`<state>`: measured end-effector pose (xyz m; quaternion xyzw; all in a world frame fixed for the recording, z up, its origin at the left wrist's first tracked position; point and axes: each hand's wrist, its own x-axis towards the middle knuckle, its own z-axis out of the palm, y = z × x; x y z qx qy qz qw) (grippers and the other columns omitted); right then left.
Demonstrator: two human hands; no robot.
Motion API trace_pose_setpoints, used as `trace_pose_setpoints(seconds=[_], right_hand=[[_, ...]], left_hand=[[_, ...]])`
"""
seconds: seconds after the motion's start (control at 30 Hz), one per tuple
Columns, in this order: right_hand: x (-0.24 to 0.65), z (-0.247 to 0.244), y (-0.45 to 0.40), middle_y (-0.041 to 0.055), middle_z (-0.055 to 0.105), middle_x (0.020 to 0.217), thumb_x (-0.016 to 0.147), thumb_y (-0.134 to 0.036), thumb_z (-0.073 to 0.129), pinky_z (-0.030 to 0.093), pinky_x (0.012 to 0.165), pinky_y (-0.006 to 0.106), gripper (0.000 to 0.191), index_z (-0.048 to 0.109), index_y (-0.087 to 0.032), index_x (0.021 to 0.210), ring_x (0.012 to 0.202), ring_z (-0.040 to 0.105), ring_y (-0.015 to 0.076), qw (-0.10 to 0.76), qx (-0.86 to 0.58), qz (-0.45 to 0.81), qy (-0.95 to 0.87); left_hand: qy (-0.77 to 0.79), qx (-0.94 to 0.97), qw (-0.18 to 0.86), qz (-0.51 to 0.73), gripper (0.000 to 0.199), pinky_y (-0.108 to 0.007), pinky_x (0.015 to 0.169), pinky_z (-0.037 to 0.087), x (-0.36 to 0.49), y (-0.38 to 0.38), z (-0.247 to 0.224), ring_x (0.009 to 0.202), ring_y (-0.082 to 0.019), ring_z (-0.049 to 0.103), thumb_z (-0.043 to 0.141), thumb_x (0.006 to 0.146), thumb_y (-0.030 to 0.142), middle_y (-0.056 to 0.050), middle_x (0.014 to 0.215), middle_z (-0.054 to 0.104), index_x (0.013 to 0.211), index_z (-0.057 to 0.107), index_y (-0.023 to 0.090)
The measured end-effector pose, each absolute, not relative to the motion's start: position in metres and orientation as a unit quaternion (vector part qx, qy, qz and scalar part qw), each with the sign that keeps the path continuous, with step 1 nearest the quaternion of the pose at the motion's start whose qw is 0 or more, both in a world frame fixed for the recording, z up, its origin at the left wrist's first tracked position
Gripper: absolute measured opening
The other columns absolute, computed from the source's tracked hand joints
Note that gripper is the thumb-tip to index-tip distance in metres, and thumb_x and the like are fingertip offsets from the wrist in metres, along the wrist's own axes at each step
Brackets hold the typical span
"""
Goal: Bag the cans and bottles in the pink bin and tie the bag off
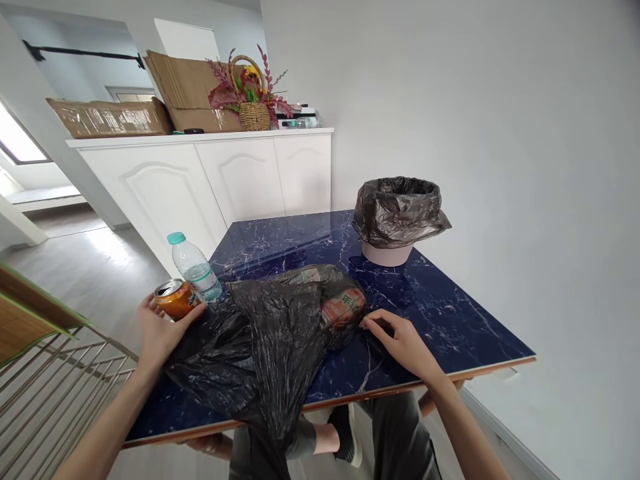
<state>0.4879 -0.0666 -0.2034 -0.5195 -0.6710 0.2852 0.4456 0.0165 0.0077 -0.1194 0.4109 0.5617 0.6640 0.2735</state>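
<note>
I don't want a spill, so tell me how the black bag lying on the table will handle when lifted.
The bag will probably be floppy: its thin film lies crumpled. Weight likely sags toward the end where a red can shows through. Its loose tail, over the edge of the table, could swing.

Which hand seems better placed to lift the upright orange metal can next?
Probably the left hand: its thumb and fingers span the can, while the right hand is by the black plastic bag.
</note>
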Motion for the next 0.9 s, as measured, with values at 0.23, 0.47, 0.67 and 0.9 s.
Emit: trace_pose_setpoints(seconds=[0.23, 0.47, 0.67, 0.9], right_hand=[[0.489, -0.203, -0.066, 0.0073, 0.080, 0.104, 0.107, -0.056, 0.054, 0.056, 0.089, 0.037, 0.038, 0.076, -0.025, 0.100, 0.098, 0.073, 0.0270, 0.444, -0.518, 0.286, -0.672], [0.490, -0.204, -0.067, 0.0066, 0.080, 0.105, 0.107, -0.055, 0.054, 0.056, 0.085, 0.035, 0.037, 0.075, -0.026, 0.102, 0.098, 0.073, 0.0267, 0.444, -0.515, 0.294, -0.672], [0.489, -0.203, -0.066, 0.0066, 0.080, 0.104, 0.107, -0.054, 0.055, 0.055, 0.089, 0.036, 0.036, 0.075, -0.025, 0.101, 0.098, 0.073, 0.0259, 0.456, -0.507, 0.293, -0.670], [0.491, -0.203, -0.064, 0.0060, 0.079, 0.101, 0.107, -0.057, 0.053, 0.054, 0.087, 0.036, 0.037, 0.073, -0.025, 0.102, 0.095, 0.072, 0.0251, 0.461, -0.498, 0.294, -0.673]], left_hand=[[0.556, 0.624, 0.111, 0.538, 0.030, -0.022, 0.098, 0.050, 0.043, -0.034, -0.105, 0.099, -0.021, 0.065, 0.086, 0.074, 0.008, -0.001, 0.101, 0.071, 0.098, 0.074, 0.023], [0.418, 0.844, 0.183, 0.283, 0.012, -0.039, 0.114, 0.049, 0.080, -0.027, -0.109, 0.111, -0.030, 0.071, 0.077, 0.090, 0.031, -0.008, 0.103, 0.080, 0.100, 0.083, 0.029], [0.340, 0.913, 0.138, 0.181, 0.047, -0.047, 0.119, 0.046, 0.142, -0.022, -0.119, 0.132, -0.030, 0.062, 0.046, 0.100, 0.015, -0.013, 0.134, 0.072, 0.139, 0.070, 0.024], [0.320, 0.918, 0.155, 0.175, 0.042, -0.043, 0.104, 0.057, 0.215, -0.023, -0.111, 0.120, -0.031, 0.069, 0.045, 0.098, 0.012, -0.015, 0.124, 0.074, 0.131, 0.070, 0.019]])
